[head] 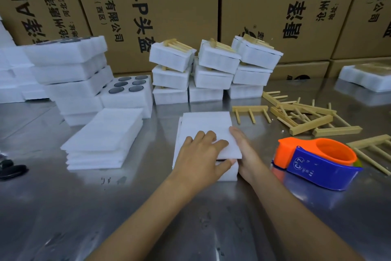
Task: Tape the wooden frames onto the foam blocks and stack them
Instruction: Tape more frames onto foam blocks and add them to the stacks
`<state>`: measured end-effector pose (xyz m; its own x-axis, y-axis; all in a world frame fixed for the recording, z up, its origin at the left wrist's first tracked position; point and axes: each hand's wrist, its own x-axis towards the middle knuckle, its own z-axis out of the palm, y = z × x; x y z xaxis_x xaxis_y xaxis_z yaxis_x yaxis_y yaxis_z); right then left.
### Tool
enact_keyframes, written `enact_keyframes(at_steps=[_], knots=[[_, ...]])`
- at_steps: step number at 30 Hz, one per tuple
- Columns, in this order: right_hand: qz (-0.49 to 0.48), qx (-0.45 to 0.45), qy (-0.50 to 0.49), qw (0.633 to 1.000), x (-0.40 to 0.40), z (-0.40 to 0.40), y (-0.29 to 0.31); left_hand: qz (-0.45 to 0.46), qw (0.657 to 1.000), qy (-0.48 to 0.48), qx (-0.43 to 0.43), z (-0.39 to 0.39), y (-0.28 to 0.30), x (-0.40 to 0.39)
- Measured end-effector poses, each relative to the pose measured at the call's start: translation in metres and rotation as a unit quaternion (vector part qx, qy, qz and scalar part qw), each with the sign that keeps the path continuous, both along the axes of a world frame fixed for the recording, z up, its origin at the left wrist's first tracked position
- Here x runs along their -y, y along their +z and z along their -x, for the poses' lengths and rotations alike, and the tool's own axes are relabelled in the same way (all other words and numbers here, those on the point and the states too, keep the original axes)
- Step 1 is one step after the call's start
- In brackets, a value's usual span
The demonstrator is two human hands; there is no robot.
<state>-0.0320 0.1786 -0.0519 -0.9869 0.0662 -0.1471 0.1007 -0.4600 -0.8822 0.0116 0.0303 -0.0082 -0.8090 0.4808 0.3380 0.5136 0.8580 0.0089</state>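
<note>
A white foam block [206, 127] with a thin foam sheet as its lid lies in the middle of the steel table. My left hand [202, 155] lies flat on the lid, thumb hooked under its near edge. My right hand [243, 150] presses straight against the block's right side. Loose wooden frames [306, 116] lie scattered to the right. An orange and blue tape dispenser [317, 161] sits just right of my right hand. Taped blocks with wooden frames on top [213, 70] stand stacked at the back.
A pile of thin foam sheets [103, 138] lies left of the block. Foam blocks with round dark inserts [84, 78] are stacked at the back left. Cardboard boxes [169, 6] wall off the far edge. Another foam block [366, 78] sits far right.
</note>
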Motion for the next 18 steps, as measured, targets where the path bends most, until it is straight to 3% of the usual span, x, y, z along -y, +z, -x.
enact_keyframes(at_steps=[4, 7, 9, 13, 18], knots=[[-0.037, 0.015, -0.034, 0.999, 0.004, 0.001, 0.003, -0.089, 0.995, 0.005, 0.050, 0.009, 0.010, 0.005], [-0.050, 0.023, -0.038, 0.998, 0.006, -0.001, 0.005, -0.161, 0.987, 0.017, 0.021, 0.041, 0.026, 0.003], [-0.065, 0.047, -0.045, 0.996, 0.007, 0.003, 0.009, -0.120, 0.990, 0.053, 0.051, 0.065, 0.030, 0.000], [-0.135, 0.117, -0.044, 0.983, -0.003, 0.025, 0.030, -0.010, 0.966, 0.131, 0.222, 0.090, 0.005, -0.006], [-0.316, 0.120, -0.128, 0.932, -0.034, 0.079, 0.057, -0.033, 0.963, 0.133, 0.233, 0.097, -0.006, -0.001]])
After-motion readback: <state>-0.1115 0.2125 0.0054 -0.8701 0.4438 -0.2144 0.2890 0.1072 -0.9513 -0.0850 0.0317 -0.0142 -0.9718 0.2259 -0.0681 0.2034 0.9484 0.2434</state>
